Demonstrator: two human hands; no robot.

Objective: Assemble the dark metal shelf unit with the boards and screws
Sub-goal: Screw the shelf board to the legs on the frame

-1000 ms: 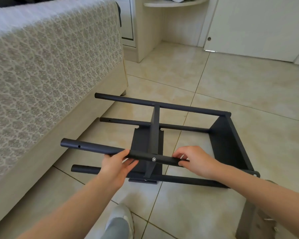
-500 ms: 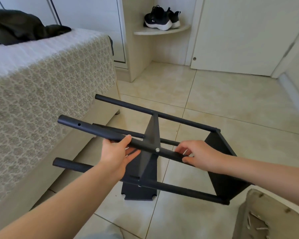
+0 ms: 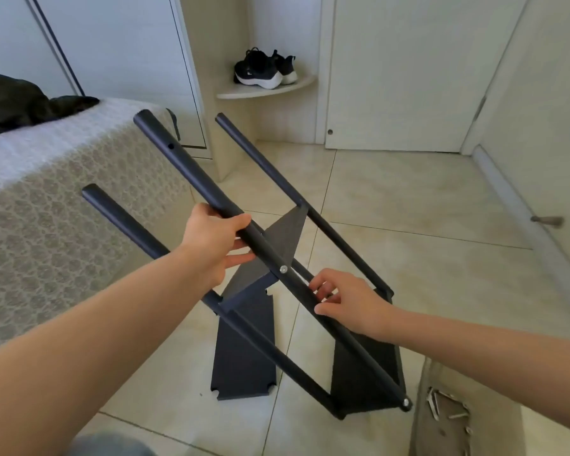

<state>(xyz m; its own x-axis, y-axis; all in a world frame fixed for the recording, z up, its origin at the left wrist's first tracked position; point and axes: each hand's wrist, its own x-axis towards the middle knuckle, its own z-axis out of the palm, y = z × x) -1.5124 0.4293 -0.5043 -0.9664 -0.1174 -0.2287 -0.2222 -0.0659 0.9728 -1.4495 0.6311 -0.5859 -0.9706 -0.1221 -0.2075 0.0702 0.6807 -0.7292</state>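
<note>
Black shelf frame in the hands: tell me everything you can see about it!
The dark metal shelf unit has four round posts, with boards fixed between them by silver screws. It is tilted, its lower end at the tiled floor. The left hand and right hand both grip its nearest post.

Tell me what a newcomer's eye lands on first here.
The dark shelf frame tilts across the centre, its near pole held by the left hand and right hand. A notched dark board lies on the tiles beneath, and black sneakers sit on a corner shelf behind.
</note>
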